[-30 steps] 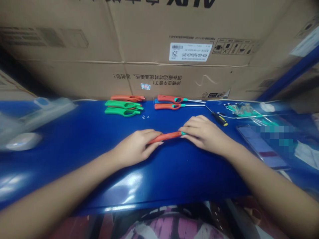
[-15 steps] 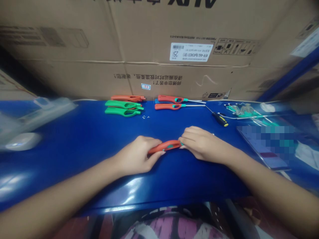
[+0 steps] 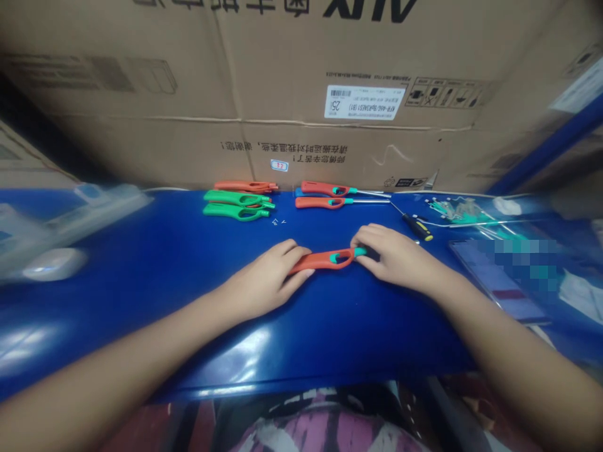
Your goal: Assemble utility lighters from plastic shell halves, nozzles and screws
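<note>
A red-orange long-nosed lighter [image 3: 320, 260] with a teal trigger and collar is held above the blue tabletop. My left hand [image 3: 268, 276] is closed around its handle end. At the other end, the fingers of my right hand [image 3: 393, 256] pinch near the teal collar and hide most of the metal tube. Beyond my hands, an orange lighter [image 3: 313, 203] and a red lighter [image 3: 318, 187] with metal tubes lie side by side, a blue one partly hidden behind them. To their left rest green handles [image 3: 226, 209] and orange handles [image 3: 235, 186] without tubes.
A screwdriver [image 3: 417, 226] lies right of the finished-looking lighters. Farther right are a pile of teal-ended tubes [image 3: 459, 212] and a flat tablet-like device [image 3: 490, 282]. Small white bits [image 3: 277, 221] lie near the green handles. A large cardboard box [image 3: 282, 81] stands along the back edge.
Both hands have moved slightly away from me with the lighter, which is now turned so its side and trigger opening show more fully. My left hand keeps its hold on the handle.
</note>
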### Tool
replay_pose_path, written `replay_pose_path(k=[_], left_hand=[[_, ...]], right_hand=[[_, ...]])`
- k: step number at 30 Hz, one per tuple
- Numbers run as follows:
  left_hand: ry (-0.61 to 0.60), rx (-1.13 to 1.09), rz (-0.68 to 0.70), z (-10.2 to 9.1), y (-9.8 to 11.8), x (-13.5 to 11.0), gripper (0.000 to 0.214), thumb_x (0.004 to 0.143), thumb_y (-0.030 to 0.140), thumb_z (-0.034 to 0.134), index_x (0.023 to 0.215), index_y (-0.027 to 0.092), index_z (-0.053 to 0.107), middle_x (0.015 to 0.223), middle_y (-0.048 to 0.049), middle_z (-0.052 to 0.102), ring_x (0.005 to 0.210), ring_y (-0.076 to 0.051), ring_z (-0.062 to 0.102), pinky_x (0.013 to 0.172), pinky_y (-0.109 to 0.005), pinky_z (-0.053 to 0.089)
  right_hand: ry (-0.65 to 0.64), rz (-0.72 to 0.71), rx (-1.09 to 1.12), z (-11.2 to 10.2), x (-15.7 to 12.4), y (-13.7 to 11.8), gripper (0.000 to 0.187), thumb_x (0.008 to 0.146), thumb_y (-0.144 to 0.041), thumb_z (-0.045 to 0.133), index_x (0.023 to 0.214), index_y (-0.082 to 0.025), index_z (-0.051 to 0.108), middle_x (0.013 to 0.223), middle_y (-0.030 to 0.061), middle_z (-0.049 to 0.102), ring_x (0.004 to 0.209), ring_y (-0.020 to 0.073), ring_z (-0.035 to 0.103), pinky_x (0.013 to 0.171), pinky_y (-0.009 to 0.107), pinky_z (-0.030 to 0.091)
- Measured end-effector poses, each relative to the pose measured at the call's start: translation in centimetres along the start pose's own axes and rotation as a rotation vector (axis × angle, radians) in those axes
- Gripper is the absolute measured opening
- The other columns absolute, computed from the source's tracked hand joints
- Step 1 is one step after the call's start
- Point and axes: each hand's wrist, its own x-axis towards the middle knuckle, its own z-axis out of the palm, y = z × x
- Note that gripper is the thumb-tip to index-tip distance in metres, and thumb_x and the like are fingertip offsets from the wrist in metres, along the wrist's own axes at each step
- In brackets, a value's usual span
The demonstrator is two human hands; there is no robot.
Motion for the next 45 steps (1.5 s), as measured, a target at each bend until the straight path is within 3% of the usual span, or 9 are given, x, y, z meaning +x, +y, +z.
replay_pose_path(k=[10, 14, 17, 22, 25, 28, 32, 39, 45], left_hand=[[0.050, 0.000, -0.027, -0.3, -2.1, 0.3, 0.036, 0.091, 0.034, 0.061, 0.122, 0.016, 0.064, 0.115, -0.0107, 0.061, 0.108, -0.026, 0.060, 0.098, -0.043, 0.051], [0.067, -0.047, -0.018, -0.4, -1.8, 0.4, 0.030, 0.091, 0.033, 0.061, 0.116, 0.017, 0.066, 0.111, -0.0091, 0.063, 0.101, -0.023, 0.063, 0.092, -0.039, 0.053], [0.067, -0.043, -0.025, -0.5, -1.5, 0.4, 0.024, 0.091, 0.031, 0.061, 0.110, 0.017, 0.067, 0.107, -0.0087, 0.064, 0.096, -0.023, 0.063, 0.086, -0.038, 0.053], [0.044, -0.040, -0.037, -0.8, -1.2, 0.3, 0.022, 0.089, 0.030, 0.063, 0.107, 0.018, 0.066, 0.103, -0.0075, 0.064, 0.088, -0.021, 0.063, 0.081, -0.036, 0.053], [0.022, -0.016, -0.042, -0.9, -1.2, 0.2, 0.024, 0.087, 0.028, 0.063, 0.109, 0.018, 0.065, 0.105, -0.0072, 0.063, 0.094, -0.022, 0.062, 0.084, -0.037, 0.053], [0.004, 0.021, -0.052, -0.9, -1.0, 0.1, 0.026, 0.087, 0.027, 0.062, 0.111, 0.017, 0.065, 0.108, -0.0074, 0.062, 0.100, -0.024, 0.061, 0.088, -0.039, 0.052], [0.004, 0.028, -0.057, -0.9, -0.8, 0.0, 0.029, 0.089, 0.028, 0.062, 0.115, 0.016, 0.064, 0.111, -0.0080, 0.061, 0.101, -0.024, 0.061, 0.090, -0.039, 0.052], [-0.026, -0.035, -0.077, -0.3, -0.3, -0.1, 0.030, 0.091, 0.027, 0.065, 0.120, 0.016, 0.065, 0.111, -0.0081, 0.059, 0.097, -0.022, 0.061, 0.088, -0.037, 0.052], [-0.013, -0.059, -0.094, -0.1, -0.4, -0.3, 0.027, 0.088, 0.026, 0.070, 0.113, 0.016, 0.067, 0.103, -0.0066, 0.059, 0.092, -0.022, 0.060, 0.082, -0.036, 0.052]], right_hand=[[-0.150, 0.045, 0.222, -1.1, -0.4, 1.0, 0.021, 0.084, -0.013, 0.058, 0.104, -0.020, 0.062, 0.103, 0.0069, 0.063, 0.097, 0.0212, 0.058, 0.087, 0.037, 0.048], [-0.247, 0.074, 0.261, -2.2, -0.7, 0.8, 0.036, 0.085, -0.037, 0.069, 0.117, -0.023, 0.063, 0.113, 0.0069, 0.064, 0.106, 0.0225, 0.059, 0.094, 0.038, 0.049], [-0.187, 0.142, 0.160, -2.5, -0.9, 1.3, 0.043, 0.090, -0.054, 0.060, 0.118, -0.022, 0.064, 0.116, 0.0091, 0.064, 0.108, 0.0248, 0.061, 0.096, 0.041, 0.050], [-0.003, 0.637, -0.381, -2.3, -1.4, 3.5, 0.046, 0.096, -0.046, 0.049, 0.123, -0.011, 0.059, 0.121, 0.0252, 0.058, 0.115, 0.0418, 0.057, 0.088, 0.054, 0.050], [-0.136, 0.936, -0.461, -2.4, -1.6, 4.6, 0.046, 0.092, -0.041, 0.053, 0.125, -0.009, 0.054, 0.119, 0.0281, 0.059, 0.109, 0.0443, 0.061, 0.078, 0.051, 0.052], [-0.228, 1.031, -0.412, -2.6, -1.7, 4.9, 0.041, 0.089, -0.032, 0.056, 0.124, -0.011, 0.054, 0.108, 0.0235, 0.066, 0.097, 0.0381, 0.067, 0.071, 0.045, 0.052], [-0.119, 0.969, -0.389, -3.2, -1.7, 5.1, 0.040, 0.089, -0.029, 0.052, 0.127, -0.017, 0.056, 0.105, 0.0173, 0.070, 0.093, 0.0332, 0.068, 0.072, 0.041, 0.052], [0.717, 0.533, -0.207, -4.3, -1.0, 3.0, 0.025, 0.088, -0.032, 0.055, 0.104, -0.018, 0.070, 0.089, 0.0095, 0.069, 0.078, 0.0230, 0.064, 0.074, 0.038, 0.053], [0.591, 0.220, 0.334, -3.0, 2.5, -2.6, 0.025, 0.095, -0.040, 0.056, 0.108, -0.022, 0.068, 0.113, 0.0111, 0.059, 0.073, 0.0167, 0.066, 0.050, 0.030, 0.058]])
